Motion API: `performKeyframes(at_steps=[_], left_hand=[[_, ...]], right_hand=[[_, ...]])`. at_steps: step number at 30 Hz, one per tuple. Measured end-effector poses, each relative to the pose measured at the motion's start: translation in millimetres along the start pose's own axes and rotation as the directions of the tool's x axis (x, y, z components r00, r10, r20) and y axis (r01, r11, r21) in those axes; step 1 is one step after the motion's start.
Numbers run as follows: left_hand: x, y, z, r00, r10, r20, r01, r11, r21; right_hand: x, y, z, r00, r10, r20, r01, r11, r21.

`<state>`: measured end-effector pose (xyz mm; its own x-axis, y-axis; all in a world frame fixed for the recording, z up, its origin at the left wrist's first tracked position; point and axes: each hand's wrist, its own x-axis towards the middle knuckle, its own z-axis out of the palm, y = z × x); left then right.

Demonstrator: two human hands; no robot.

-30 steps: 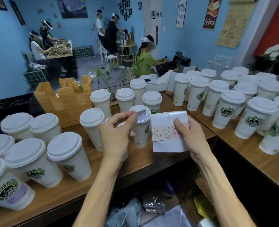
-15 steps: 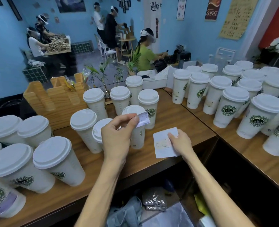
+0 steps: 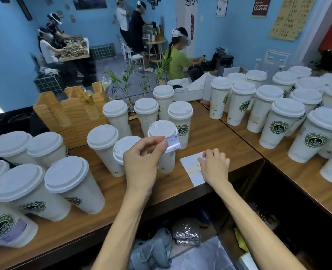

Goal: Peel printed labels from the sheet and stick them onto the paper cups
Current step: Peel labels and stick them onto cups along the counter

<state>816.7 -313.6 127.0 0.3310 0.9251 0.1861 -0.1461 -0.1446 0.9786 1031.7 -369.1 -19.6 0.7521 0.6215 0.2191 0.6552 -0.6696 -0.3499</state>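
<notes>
Wooden counter (image 3: 210, 133): carries lidded paper cups (image 3: 162, 147). Label sheet (image 3: 192, 168): flat near counter edge, right hand (image 3: 214, 168) resting on it, fingers curled. Peeled label (image 3: 173, 144): pinched at left hand (image 3: 141, 162) fingertips, projecting rightward before nearest cup.

Left hand (image 3: 141, 162) pinches a peeled label (image 3: 173, 143); right hand (image 3: 214, 168) rests on the sheet (image 3: 190, 168).

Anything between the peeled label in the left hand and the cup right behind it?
Nothing visible. The left hand pinches the label directly in front of the nearest cup, whose side is bare. Right hand rests on the sheet, off to the side.
</notes>
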Motion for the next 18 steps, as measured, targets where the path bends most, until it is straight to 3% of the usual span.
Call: performKeyframes(at_steps=[2,5,8,10,13,18], left_hand=[[-3,2,-3,1.0,0.007,-0.007,-0.007,1.0,0.009],[-7,7,-8,1.0,0.013,-0.02,-0.012,1.0,0.01],[-8,11,-14,0.999,0.029,-0.025,-0.028,0.999,0.028],[-10,15,-20,0.998,0.052,-0.021,-0.052,0.998,0.036],[-14,24,-31,0.993,0.113,-0.031,-0.111,0.992,0.057],[-24,37,-61,0.983,0.165,-0.077,-0.16,0.985,0.069]], right_hand=[[-2,-5,-7,1.0,0.019,0.007,-0.02,0.999,0.045],[-8,-20,-40,0.997,0.047,-0.06,-0.023,0.936,0.35],[-23,-50,-96,1.0,0.0,-0.025,0.017,0.731,0.682],[-39,-76,-130,0.99,-0.132,0.04,0.04,0.559,0.828],[-61,-110,-160,0.95,-0.305,0.065,0.065,0.399,0.915],[-72,-149,-162,0.901,-0.432,0.037,0.117,0.325,0.938]])
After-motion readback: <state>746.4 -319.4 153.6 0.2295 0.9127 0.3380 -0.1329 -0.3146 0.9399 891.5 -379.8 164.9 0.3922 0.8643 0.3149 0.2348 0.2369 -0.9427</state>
